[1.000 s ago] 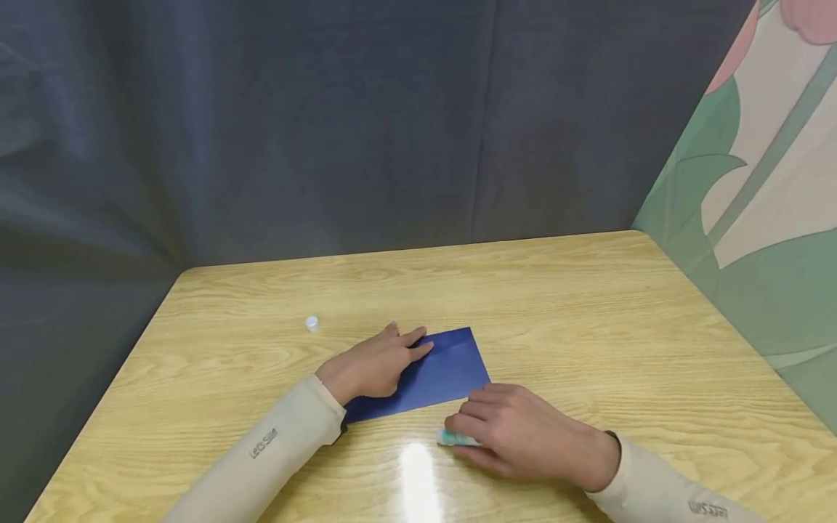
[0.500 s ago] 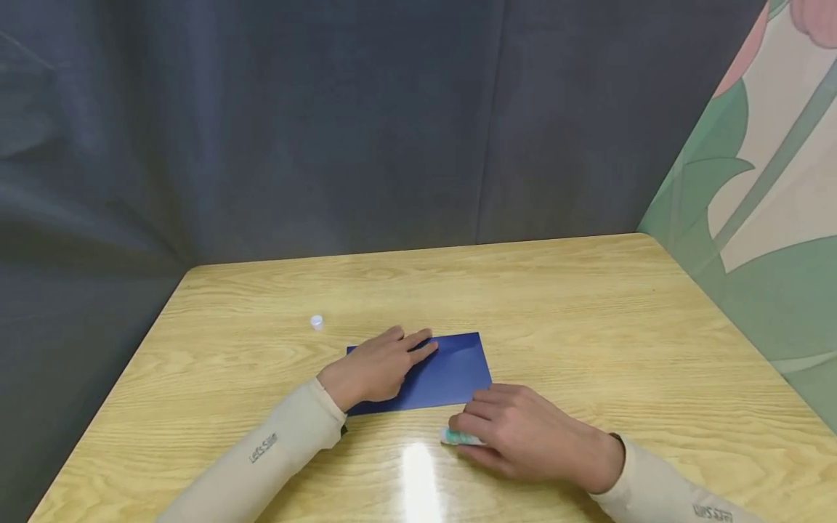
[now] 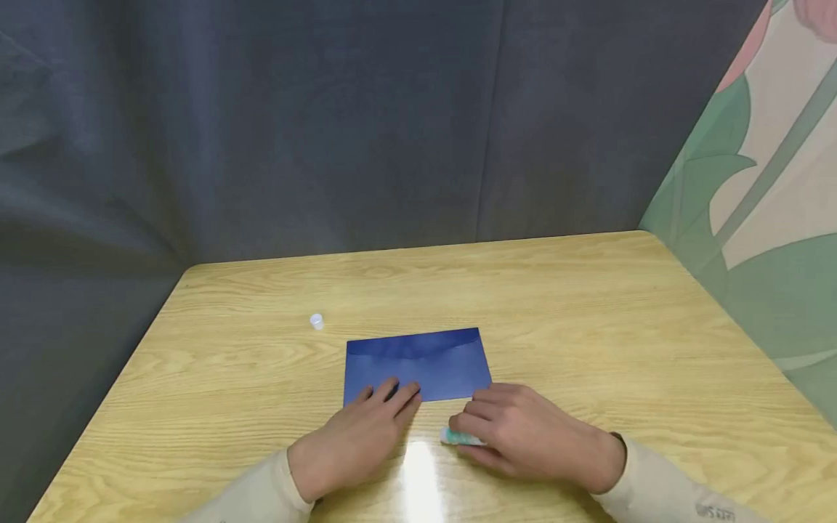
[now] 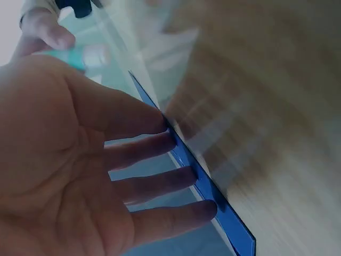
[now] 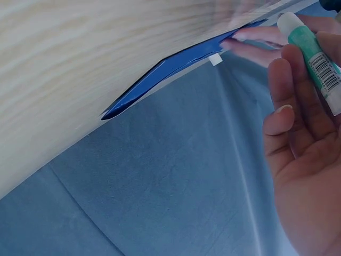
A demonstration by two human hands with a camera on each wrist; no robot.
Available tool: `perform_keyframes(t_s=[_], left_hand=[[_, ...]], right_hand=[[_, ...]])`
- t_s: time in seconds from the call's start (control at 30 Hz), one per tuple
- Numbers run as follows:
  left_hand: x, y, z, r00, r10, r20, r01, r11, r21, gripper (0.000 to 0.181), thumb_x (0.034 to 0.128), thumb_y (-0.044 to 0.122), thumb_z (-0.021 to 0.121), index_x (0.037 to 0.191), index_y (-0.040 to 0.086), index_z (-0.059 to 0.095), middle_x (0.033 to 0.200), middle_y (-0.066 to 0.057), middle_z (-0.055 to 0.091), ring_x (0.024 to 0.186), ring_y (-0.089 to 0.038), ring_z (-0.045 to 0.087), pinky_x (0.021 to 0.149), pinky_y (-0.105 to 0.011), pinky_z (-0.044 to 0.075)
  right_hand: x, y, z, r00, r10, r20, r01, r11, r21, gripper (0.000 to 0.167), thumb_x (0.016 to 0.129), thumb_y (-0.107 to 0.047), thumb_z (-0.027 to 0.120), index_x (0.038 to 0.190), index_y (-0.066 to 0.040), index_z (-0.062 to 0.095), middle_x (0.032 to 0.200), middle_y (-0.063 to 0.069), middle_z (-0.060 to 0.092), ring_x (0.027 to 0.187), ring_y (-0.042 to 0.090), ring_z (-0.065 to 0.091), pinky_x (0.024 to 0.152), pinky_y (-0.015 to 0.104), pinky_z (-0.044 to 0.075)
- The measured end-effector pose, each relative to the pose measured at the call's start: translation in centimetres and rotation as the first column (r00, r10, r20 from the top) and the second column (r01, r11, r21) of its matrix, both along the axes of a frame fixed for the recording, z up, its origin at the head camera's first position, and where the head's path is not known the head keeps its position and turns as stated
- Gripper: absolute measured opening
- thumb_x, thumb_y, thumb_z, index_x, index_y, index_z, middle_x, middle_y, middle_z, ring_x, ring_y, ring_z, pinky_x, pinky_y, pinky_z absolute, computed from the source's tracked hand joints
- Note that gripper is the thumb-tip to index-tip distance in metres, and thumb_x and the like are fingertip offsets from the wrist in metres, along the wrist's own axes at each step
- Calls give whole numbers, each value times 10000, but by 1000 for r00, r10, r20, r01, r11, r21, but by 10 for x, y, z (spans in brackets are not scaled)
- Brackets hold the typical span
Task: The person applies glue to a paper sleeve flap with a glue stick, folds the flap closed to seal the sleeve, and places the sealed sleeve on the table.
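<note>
A dark blue envelope [image 3: 451,367] lies flat on the table with its flap folded down along the far edge. My left hand [image 3: 356,439] rests its fingertips on the envelope's near edge, the fingers fairly straight and spread. Near the envelope's right corner, my right hand [image 3: 523,436] holds a green and white glue stick [image 3: 461,438] between thumb and fingers. In the right wrist view the glue stick [image 5: 314,58] shows a barcode on its side. A small white cap [image 3: 317,322] stands on the table, left of the envelope and farther back.
The wood-grain table [image 3: 588,305] runs back to a dark curtain [image 3: 340,131]. A wall panel with a flower pattern [image 3: 771,218] borders the right side. A bright light reflection lies on the near part of the tabletop.
My left hand has slid from the envelope's middle down toward its near edge, uncovering the flap. The right hand stays in place with the glue stick.
</note>
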State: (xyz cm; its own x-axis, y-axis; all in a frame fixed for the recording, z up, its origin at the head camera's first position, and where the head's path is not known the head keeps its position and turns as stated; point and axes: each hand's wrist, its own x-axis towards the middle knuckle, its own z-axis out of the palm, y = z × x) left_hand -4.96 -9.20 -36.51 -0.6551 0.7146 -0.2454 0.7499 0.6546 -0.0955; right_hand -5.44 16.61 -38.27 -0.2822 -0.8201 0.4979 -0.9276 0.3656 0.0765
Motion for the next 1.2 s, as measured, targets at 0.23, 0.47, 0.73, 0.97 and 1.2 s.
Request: perform_keyframes(t_s=[0.23,0.47,0.73,0.97,1.2], left_hand=[[-36,-9,-8,994,72,84,-78,994,73,607,954,31,580,1529,74,389,1616,-80,322,1464,-354,349,1099,-483,444],[-74,-15,-9,983,118,144,-141,977,161,590,951,-45,484,1523,72,400,1633,-51,307,1509,-333,280,1205,-443,310],[-86,-14,-10,973,155,173,-184,969,167,585,973,-33,430,1542,91,369,1648,-28,273,1532,-318,224,1226,-434,270],[-69,-17,-9,998,69,2,-68,964,256,501,978,116,581,1471,95,495,1579,-80,406,1513,-328,276,1212,-460,294],[-36,-2,-3,999,-36,14,28,919,392,477,957,274,669,1410,164,567,1420,-13,584,1392,-229,480,1142,-427,403]], right_hand=[[1,-1,-2,1000,14,8,-14,1000,-17,152,888,-291,744,1010,-221,685,833,-162,648,712,-1,563,685,189,510],[1,-3,-1,1000,-1,20,1,1000,8,152,882,-288,750,1004,-222,688,835,-167,653,719,-4,568,700,198,520],[0,-5,-1,999,-8,35,8,1000,3,175,874,-283,761,1018,-219,685,856,-163,659,741,-12,574,707,193,521],[-3,-3,-1,999,-29,-13,29,999,-42,192,854,-277,765,1018,-214,687,840,-157,660,719,8,585,673,198,519],[-7,4,-1,995,-85,-46,79,989,-127,146,887,-281,731,1003,-205,686,868,-136,677,737,33,607,659,215,520]])
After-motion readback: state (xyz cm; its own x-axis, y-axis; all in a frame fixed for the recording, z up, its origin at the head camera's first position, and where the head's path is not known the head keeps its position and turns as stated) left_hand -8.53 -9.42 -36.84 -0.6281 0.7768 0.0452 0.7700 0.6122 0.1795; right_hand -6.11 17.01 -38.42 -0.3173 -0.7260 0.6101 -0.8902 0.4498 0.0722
